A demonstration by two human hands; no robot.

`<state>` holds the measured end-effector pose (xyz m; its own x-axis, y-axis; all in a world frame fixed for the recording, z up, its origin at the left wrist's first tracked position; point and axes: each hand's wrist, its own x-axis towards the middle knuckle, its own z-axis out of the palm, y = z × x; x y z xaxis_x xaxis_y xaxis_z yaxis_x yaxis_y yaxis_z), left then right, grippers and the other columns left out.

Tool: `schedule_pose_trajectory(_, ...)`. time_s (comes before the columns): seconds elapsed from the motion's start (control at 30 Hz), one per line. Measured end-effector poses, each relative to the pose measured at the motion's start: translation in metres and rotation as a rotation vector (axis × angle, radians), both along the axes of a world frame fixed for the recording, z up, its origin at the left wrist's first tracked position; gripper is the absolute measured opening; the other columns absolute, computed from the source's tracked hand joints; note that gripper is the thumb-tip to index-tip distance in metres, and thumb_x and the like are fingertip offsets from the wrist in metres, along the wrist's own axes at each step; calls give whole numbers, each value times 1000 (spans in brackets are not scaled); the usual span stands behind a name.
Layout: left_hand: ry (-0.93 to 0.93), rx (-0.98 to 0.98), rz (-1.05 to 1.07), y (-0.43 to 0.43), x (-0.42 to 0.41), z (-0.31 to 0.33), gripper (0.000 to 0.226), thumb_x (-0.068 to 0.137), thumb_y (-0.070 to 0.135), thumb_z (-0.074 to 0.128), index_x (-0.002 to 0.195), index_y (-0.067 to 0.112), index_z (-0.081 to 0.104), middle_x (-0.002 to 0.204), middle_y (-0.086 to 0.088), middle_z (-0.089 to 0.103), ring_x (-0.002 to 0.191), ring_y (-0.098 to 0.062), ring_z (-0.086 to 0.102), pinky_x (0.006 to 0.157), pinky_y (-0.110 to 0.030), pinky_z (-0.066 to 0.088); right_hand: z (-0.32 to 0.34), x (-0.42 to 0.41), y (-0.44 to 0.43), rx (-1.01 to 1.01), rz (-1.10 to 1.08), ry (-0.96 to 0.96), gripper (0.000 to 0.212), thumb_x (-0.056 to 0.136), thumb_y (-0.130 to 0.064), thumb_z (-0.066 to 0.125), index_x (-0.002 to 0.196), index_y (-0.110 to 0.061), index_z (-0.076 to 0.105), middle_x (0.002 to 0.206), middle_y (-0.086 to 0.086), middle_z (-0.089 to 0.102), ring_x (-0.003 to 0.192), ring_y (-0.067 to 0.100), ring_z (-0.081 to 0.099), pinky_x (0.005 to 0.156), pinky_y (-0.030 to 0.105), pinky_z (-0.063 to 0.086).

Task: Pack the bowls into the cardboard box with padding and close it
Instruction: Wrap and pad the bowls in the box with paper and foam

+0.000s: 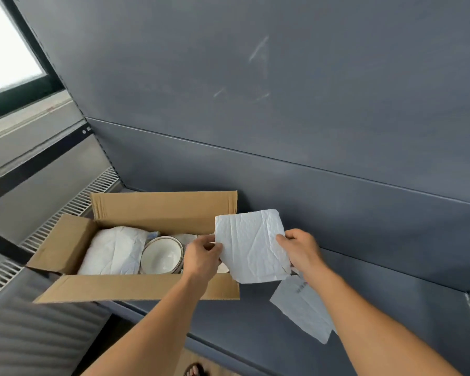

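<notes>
Both hands are holding one crumpled white sheet of paper (251, 245) upright over the right end of the open cardboard box (136, 287). The left hand (202, 256) is pinching its left edge and the right hand (301, 251) is gripping its right edge, fingers (282, 240) curled round it. The box is sitting near the left end of the grey tabletop (391, 294), flaps spread. Inside, a white bowl (160, 257) is lying beside white paper padding (114, 251) at the left. Another sheet (301, 310) is lying on the tabletop, just right of the box.
</notes>
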<state>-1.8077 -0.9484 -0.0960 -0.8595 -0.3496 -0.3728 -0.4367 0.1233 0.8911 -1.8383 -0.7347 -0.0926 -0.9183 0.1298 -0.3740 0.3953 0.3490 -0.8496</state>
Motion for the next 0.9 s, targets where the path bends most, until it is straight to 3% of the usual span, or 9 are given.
schedule_pose_trajectory(0.1, -6, -14, 52, -35, -1, -1, 23, 90, 8, 60, 110, 16, 67, 93, -2, 71, 77, -18, 66, 57, -23, 53, -2, -7, -34, 11, 50, 5, 12, 90, -28, 63, 85, -18, 66, 86, 2, 69, 75, 21, 63, 70, 36, 51)
schedule_pose_trajectory(0.17, -6, -35, 92, -59, -1, -1, 19, 90, 10, 62, 108, 17, 64, 94, -3, 69, 71, -17, 64, 54, -27, 53, -3, -12, -57, 6, 93, 4, 11, 91, -25, 63, 85, -16, 66, 89, 4, 70, 82, 23, 66, 73, 40, 54)
schedule_pose_trajectory(0.27, -21, -48, 179, -94, -1, -3, 14, 88, 13, 67, 98, 14, 57, 93, -5, 66, 74, -20, 64, 71, -42, 60, -9, -18, -92, 19, 153, 4, 8, 90, -23, 63, 95, -17, 63, 95, 0, 70, 87, 20, 67, 78, 43, 58)
schedule_pose_trajectory(0.43, -12, -93, 170, -148, -2, -12, 10, 91, 6, 63, 85, 13, 66, 96, -6, 67, 87, -25, 65, 76, -36, 59, -15, -21, -145, 49, 211, 21, 29, 92, -25, 64, 113, -30, 45, 101, -6, 61, 89, 12, 61, 68, 29, 53)
schedule_pose_trajectory(0.53, -18, -105, 168, -174, -5, -19, 21, 94, 3, 59, 89, 17, 75, 101, 2, 66, 91, -20, 63, 76, -31, 58, -23, -23, -172, 75, 267, 38, 30, 93, -23, 63, 112, -37, 44, 97, -8, 60, 85, 6, 59, 65, 27, 51)
schedule_pose_trajectory(0.6, -29, -117, 168, -189, -8, -25, 21, 95, 4, 58, 95, 16, 76, 104, 4, 66, 93, -16, 62, 76, -28, 56, -30, -27, -186, 103, 305, 46, 26, 93, -22, 62, 110, -39, 50, 98, -9, 61, 89, 6, 60, 77, 34, 56)
schedule_pose_trajectory(0.77, -81, -186, 84, -221, -19, -39, 23, 92, 8, 63, 110, 18, 74, 113, 3, 66, 99, -14, 62, 94, -35, 54, -42, -35, -210, 127, 370, 33, 26, 94, -14, 60, 114, -31, 64, 102, -13, 59, 93, 2, 55, 79, 21, 46)
schedule_pose_trajectory(0.9, -136, -202, 4, -234, -25, -44, 39, 82, 4, 71, 119, 17, 69, 113, 0, 66, 90, -12, 63, 78, -24, 49, -54, -40, -225, 171, 373, 1, 36, 90, -12, 65, 124, -24, 65, 102, -11, 57, 99, 10, 57, 87, 28, 49)
